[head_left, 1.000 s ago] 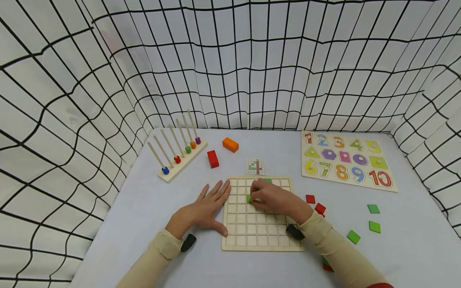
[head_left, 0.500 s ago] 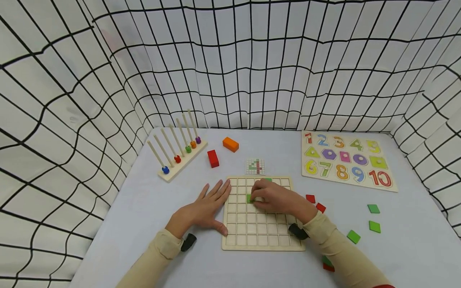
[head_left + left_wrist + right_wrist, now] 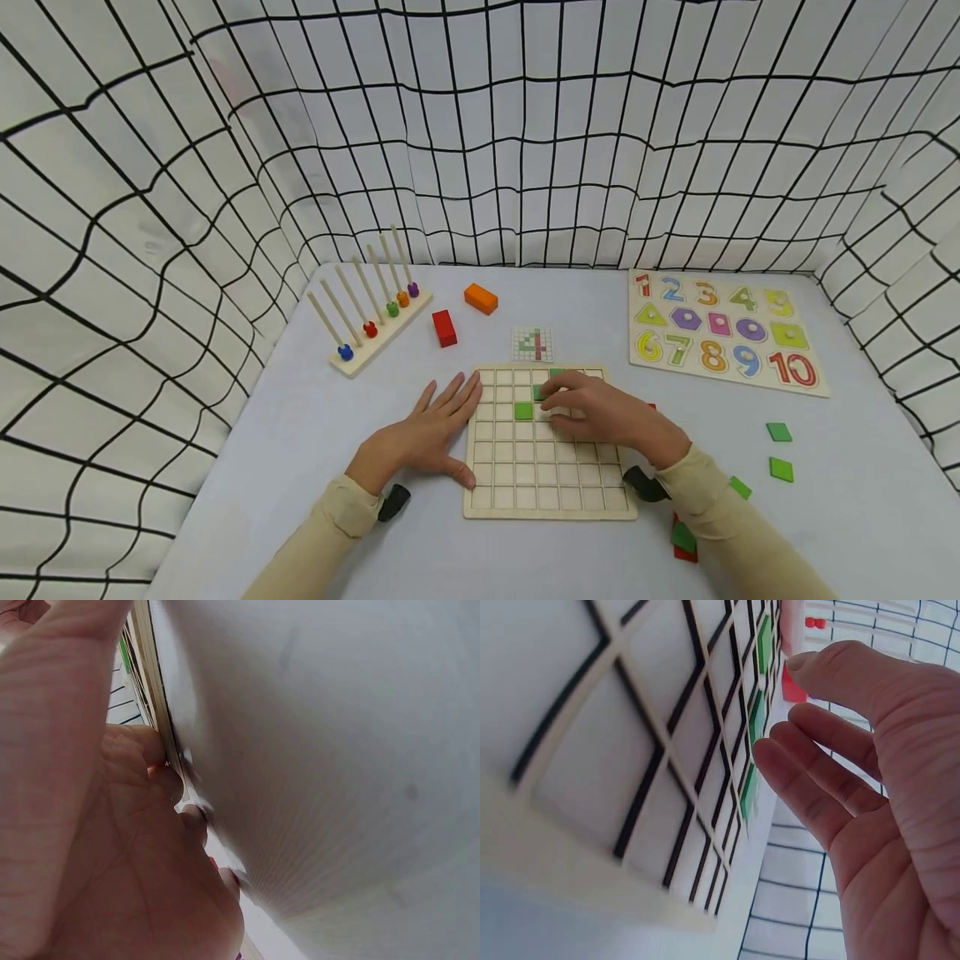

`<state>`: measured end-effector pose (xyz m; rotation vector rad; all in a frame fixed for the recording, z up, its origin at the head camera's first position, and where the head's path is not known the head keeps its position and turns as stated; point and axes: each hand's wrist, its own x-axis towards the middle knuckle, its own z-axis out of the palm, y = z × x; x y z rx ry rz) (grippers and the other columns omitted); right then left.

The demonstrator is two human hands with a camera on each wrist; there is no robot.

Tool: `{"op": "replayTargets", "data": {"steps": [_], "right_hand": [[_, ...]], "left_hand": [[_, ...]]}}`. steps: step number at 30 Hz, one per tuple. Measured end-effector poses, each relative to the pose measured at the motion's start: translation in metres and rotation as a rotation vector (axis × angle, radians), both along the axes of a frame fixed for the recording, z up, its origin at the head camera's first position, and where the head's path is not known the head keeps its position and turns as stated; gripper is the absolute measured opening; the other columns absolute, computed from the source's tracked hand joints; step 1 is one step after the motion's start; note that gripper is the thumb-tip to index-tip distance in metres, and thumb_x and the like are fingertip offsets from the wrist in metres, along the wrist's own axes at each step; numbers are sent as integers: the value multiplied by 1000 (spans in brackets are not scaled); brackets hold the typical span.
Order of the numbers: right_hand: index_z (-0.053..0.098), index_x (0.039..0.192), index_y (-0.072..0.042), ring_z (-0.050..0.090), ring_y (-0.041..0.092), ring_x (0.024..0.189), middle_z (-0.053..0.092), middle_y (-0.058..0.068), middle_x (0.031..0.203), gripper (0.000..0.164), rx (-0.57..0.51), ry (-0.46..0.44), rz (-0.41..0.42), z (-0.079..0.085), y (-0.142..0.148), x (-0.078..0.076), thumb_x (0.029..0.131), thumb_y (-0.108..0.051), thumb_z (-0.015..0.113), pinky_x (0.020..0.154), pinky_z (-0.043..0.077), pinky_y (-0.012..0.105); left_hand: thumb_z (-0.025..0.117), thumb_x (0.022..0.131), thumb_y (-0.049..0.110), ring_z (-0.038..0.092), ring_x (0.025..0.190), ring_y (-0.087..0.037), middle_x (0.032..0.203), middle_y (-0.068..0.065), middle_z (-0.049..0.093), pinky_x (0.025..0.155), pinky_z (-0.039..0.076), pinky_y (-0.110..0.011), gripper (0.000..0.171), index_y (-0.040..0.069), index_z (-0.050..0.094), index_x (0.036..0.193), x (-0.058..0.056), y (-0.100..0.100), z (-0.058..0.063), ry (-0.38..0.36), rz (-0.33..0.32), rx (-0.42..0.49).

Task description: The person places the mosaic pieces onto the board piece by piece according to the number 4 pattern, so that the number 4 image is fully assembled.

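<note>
Away from the green tile (image 3: 523, 411) the right hand (image 3: 611, 417) has moved a little to the right; its fingers, which were at this tile half a second ago, are now loosely bent, thumb apart, and hold nothing. The tile lies in one cell of the grid board (image 3: 549, 514), diagonal to two other green tiles (image 3: 756, 716). The left hand (image 3: 429, 435) stays spread at the board's left edge, gripping nothing. Probably the placing of this tile is finished, while the pattern card (image 3: 532, 344) and loose tiles (image 3: 781, 469) suggest that more remains.
</note>
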<state>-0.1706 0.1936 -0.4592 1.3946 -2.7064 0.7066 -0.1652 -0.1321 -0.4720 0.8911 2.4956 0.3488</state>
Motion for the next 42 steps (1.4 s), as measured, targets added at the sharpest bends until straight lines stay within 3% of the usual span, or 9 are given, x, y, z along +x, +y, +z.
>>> {"op": "replayTargets", "data": {"steps": [8, 20, 33, 38, 42], "right_hand": [[80, 117, -4, 70, 32, 119, 70, 17, 133, 22, 28, -61, -76, 6, 24, 5, 95, -7, 81, 95, 63, 43], [81, 117, -5, 73, 26, 109, 70, 16, 131, 23, 21, -62, -146, 5, 48, 15, 94, -7, 81, 90, 65, 38], [82, 116, -7, 71, 27, 111, 71, 12, 130, 24, 6, -86, -238, 5, 77, 32, 92, -5, 82, 86, 66, 36], [82, 114, -7, 71, 25, 108, 72, 12, 128, 25, 6, -67, -282, 8, 88, 39, 90, -3, 84, 82, 66, 34], [83, 111, -9, 71, 24, 107, 74, 10, 123, 28, -16, 8, -282, 6, 98, 44, 85, -2, 88, 83, 66, 30]], "left_hand": [[87, 78, 66, -8, 170, -36, 183, -9, -8, 134, -4, -66, 140, 6, 3, 173, -2, 2, 1, -11, 13, -25], [88, 78, 64, -8, 170, -37, 183, -10, -8, 134, -4, -67, 140, 5, 3, 172, 1, 2, 1, -21, 18, -17], [87, 78, 66, -8, 170, -37, 183, -11, -8, 134, -3, -67, 140, 5, 2, 172, 0, 1, 0, -9, 8, -17], [86, 79, 65, -7, 170, -37, 183, -10, -8, 134, -3, -66, 139, 5, 2, 173, 0, 0, 0, -6, 4, -17], [87, 79, 64, -6, 170, -36, 183, -10, -7, 134, -3, -66, 138, 5, 3, 173, 0, 1, 0, -4, 6, -16]]}}
